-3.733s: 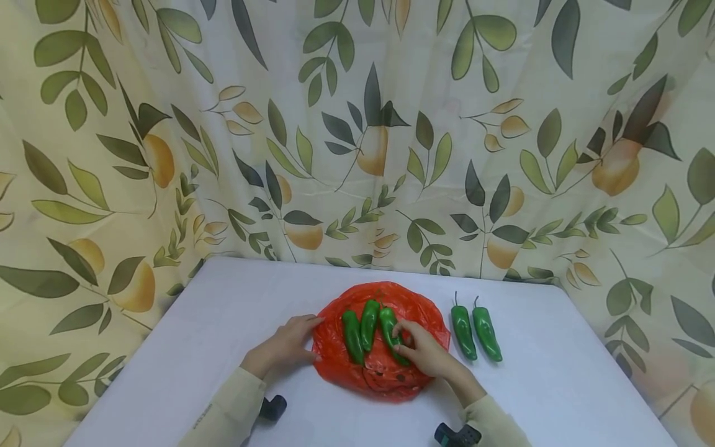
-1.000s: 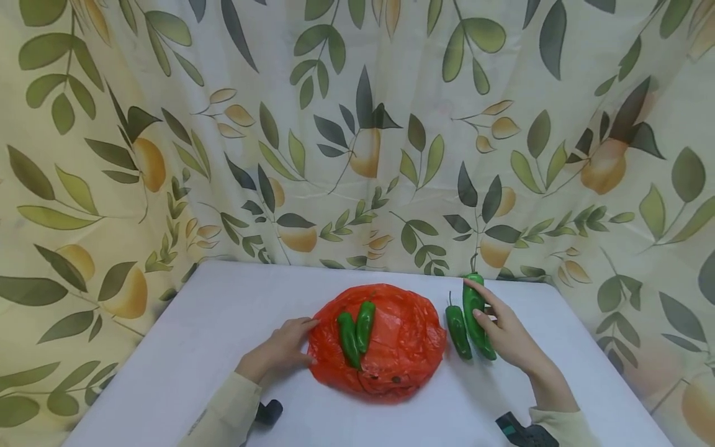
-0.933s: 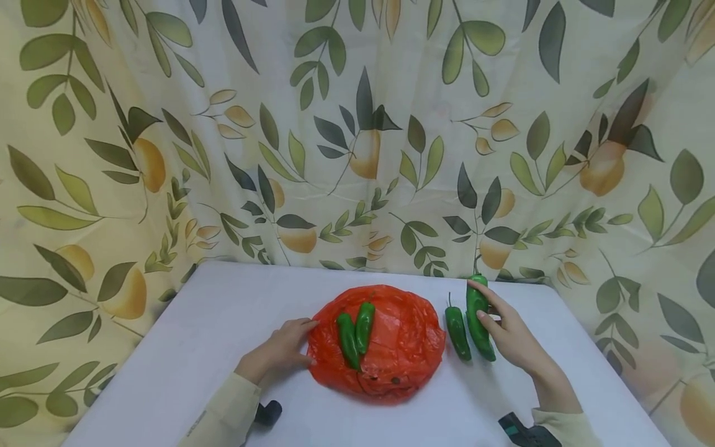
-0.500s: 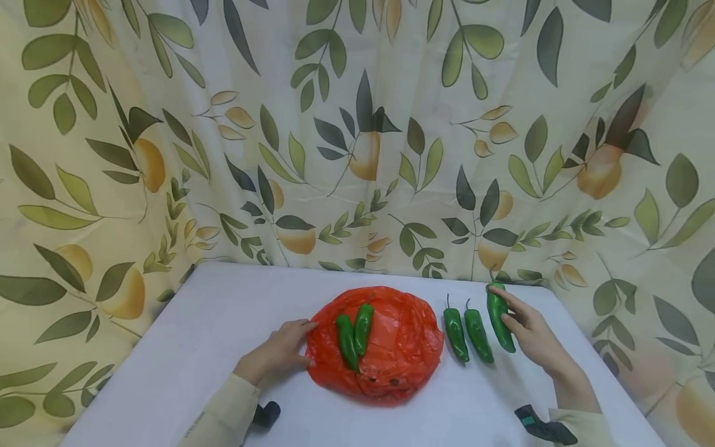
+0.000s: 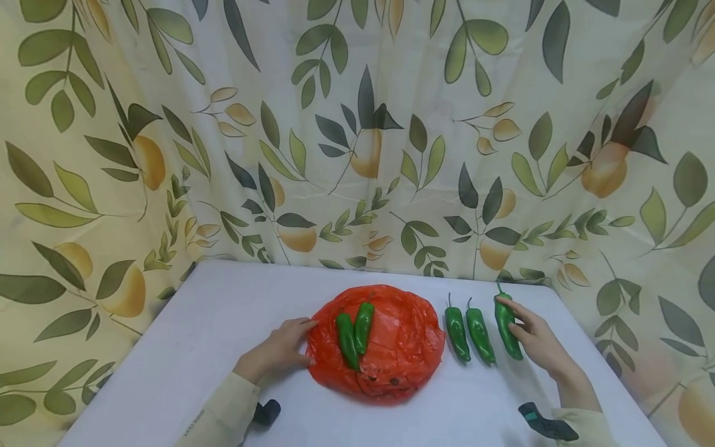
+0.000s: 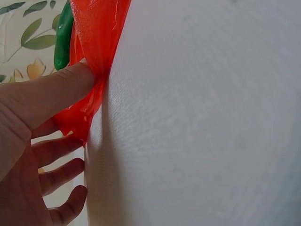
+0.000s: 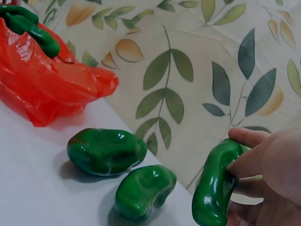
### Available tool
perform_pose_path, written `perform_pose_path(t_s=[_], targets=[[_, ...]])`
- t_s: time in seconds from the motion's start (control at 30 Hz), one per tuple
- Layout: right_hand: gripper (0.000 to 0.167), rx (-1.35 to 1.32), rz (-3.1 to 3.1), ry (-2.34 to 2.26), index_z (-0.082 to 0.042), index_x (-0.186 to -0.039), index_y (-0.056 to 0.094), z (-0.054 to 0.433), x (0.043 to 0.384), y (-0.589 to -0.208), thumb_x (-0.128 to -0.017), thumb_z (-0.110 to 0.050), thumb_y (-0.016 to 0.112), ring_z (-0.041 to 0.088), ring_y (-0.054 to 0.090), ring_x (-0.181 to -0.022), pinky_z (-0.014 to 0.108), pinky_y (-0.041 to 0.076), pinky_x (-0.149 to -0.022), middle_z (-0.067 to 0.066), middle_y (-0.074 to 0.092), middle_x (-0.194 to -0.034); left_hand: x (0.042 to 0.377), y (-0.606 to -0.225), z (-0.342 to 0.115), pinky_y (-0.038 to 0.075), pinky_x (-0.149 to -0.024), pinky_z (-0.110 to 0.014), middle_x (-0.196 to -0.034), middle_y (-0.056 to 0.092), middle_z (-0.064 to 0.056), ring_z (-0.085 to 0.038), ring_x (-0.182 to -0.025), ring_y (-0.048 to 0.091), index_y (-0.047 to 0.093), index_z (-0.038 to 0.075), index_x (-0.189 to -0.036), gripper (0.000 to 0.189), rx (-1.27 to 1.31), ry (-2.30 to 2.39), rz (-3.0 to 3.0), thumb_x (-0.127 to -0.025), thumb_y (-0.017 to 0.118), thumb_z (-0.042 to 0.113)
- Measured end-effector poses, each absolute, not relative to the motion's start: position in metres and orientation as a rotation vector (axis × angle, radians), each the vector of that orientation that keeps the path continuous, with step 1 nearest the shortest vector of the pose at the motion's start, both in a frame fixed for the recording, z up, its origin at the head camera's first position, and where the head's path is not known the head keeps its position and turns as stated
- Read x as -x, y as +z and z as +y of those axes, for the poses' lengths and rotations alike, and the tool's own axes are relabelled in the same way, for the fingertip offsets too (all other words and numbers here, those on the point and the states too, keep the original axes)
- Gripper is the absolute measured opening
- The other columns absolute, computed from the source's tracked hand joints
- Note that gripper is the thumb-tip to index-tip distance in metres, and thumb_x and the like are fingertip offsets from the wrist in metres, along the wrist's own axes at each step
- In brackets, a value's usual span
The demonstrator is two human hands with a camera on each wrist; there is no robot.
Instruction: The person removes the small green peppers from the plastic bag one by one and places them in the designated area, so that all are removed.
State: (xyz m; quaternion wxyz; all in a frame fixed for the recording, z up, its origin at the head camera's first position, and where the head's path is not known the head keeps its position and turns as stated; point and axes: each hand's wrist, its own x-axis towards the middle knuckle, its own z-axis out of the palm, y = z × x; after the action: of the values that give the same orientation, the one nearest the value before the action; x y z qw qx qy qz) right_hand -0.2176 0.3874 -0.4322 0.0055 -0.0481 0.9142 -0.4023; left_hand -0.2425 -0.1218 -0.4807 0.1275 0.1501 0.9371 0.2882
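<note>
Right-hand grip [image 5: 539, 341] was clamped on the held pepper [image 7: 211, 188], thumb on one flank and fingers on another, at the right end of a row. Its stem pointed toward the far edge of the table [image 5: 234, 298], an alignment probably chosen to match its neighbours; whether its lower end touched the surface could not be told. Just to its left, and apart from one another, lay the middle pepper [image 5: 480, 335] and the inner pepper [image 5: 457, 335], both with stems pointing away; their similar slant and spacing suggested deliberate ordering. Left-hand grip [image 5: 279, 346] stood with thumb and fingertips apart at the left rim of the red bag [image 5: 402, 335], touching the plastic, presumably because so thin a sheet would shift if unsteadied. On the bag, left of its middle, rested the left bag pepper [image 5: 347, 340] and the right bag pepper [image 5: 364, 327], touching or nearly so
</note>
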Motion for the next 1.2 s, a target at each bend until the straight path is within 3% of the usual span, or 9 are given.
perform_pose_path(t_s=[0.17,1.03,1.2], targets=[[0.062,0.109,2.842,-1.269,-0.005,-0.159,0.026,0.394,0.221,-0.439,-0.1,0.008,0.04,0.066,0.027,-0.139,0.075,0.036,-0.106,0.037,0.019,-0.161,0.243,-0.481,-0.122,0.047,-0.105,-0.066,-0.154,0.048,-0.009,-0.035,-0.143,0.042,0.048,0.017,-0.151,0.082,-0.429,0.839,2.725,-0.078,0.085,0.024],[0.062,0.006,2.768,-1.193,-0.006,-0.159,0.028,0.402,0.233,-0.47,-0.099,0.008,0.04,0.064,0.015,-0.145,0.075,0.026,-0.112,0.036,0.011,-0.163,0.243,-0.483,-0.122,0.042,-0.109,-0.068,-0.155,0.047,-0.01,-0.035,-0.144,0.041,0.047,0.016,-0.151,0.082,-0.445,0.835,2.734,-0.079,0.085,0.026],[0.061,-0.018,2.767,-1.184,-0.007,-0.159,0.027,0.401,0.233,-0.471,-0.1,0.005,0.039,0.06,0.026,-0.142,0.076,0.03,-0.111,0.036,0.013,-0.162,0.244,-0.483,-0.122,0.037,-0.112,-0.069,-0.154,0.048,-0.009,-0.034,-0.144,0.04,0.048,0.017,-0.151,0.083,-0.445,0.823,2.739,-0.078,0.086,0.028]])
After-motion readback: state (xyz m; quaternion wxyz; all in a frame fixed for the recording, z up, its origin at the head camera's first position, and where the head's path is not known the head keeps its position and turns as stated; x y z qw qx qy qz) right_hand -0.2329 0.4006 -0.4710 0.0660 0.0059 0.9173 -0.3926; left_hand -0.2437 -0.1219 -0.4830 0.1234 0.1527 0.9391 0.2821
